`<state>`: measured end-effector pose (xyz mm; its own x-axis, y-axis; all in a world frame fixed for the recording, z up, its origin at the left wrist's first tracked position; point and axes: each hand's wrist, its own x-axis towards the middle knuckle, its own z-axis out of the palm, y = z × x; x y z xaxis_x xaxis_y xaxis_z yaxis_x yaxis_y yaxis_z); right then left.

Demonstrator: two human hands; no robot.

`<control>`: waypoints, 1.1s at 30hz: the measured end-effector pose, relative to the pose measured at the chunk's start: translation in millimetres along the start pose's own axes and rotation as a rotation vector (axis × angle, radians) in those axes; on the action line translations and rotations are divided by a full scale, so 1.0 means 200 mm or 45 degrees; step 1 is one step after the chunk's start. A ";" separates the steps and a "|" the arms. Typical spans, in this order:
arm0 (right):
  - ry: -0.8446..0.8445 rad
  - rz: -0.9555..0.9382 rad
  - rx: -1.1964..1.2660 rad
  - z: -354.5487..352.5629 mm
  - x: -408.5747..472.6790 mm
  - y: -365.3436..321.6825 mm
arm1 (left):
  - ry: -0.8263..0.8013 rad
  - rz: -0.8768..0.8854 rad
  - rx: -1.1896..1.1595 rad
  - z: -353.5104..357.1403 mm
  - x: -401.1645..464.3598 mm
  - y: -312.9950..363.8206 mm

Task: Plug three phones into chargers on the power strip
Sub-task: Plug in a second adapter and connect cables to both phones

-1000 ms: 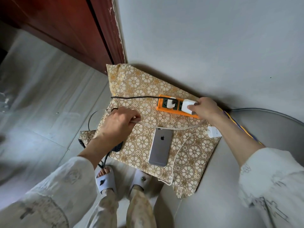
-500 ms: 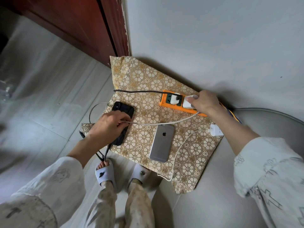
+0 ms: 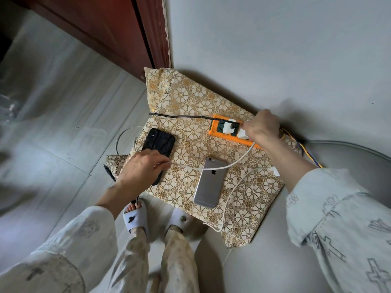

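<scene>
An orange power strip [image 3: 220, 135] lies on a gold flower-patterned cloth [image 3: 190, 115] near the wall. One white charger [image 3: 228, 127] sits in it with a black cable running left. My right hand [image 3: 262, 125] grips a second white charger [image 3: 242, 133] at the strip. Its white cable [image 3: 232, 163] runs across a silver phone [image 3: 210, 182], lying face down, to my left hand [image 3: 141, 168], which pinches the cable's end over a black phone [image 3: 158, 144]. A third white charger [image 3: 275, 171] lies loose on the cloth, beside my right forearm.
The cloth covers a low surface against a grey wall, with a dark red door frame [image 3: 148, 39] at the back left. My feet in white slippers [image 3: 137, 216] stand just in front on the tiled floor. A grey rounded seat edge [image 3: 349, 149] lies at right.
My left hand slid back toward me with the cable end, uncovering the black phone. My right hand stayed on the second charger at the strip, and the charger now sits lower against the strip.
</scene>
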<state>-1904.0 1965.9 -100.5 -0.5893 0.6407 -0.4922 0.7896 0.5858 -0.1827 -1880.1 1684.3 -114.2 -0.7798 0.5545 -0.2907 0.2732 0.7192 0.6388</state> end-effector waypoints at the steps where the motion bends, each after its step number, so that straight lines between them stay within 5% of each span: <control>1: 0.016 0.013 0.010 0.01 0.00 0.00 | 0.013 -0.020 -0.022 0.00 0.01 0.00; 12: -0.003 0.008 -0.066 0.04 0.01 0.00 | 0.038 -0.096 -0.054 -0.01 0.00 0.00; 17: -0.128 0.096 0.149 0.08 -0.11 0.08 | 0.076 -0.108 -0.032 -0.02 -0.09 0.04; 21: -0.236 0.252 0.671 0.11 -0.38 0.12 | 0.045 -0.144 -0.054 -0.02 -0.19 0.10; 27: -0.701 0.332 1.240 0.14 -0.85 0.05 | 0.129 -0.087 -0.028 -0.04 -0.31 0.22; 33: -0.729 0.604 1.769 0.07 -1.00 0.00 | -0.004 -0.080 -0.042 -0.06 -0.43 0.17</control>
<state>-1783.7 1830.2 -13.3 -0.3662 0.1721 -0.9145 0.6000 -0.7074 -0.3735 -1810.3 1655.6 -59.2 -0.7930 0.5102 -0.3329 0.2051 0.7381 0.6427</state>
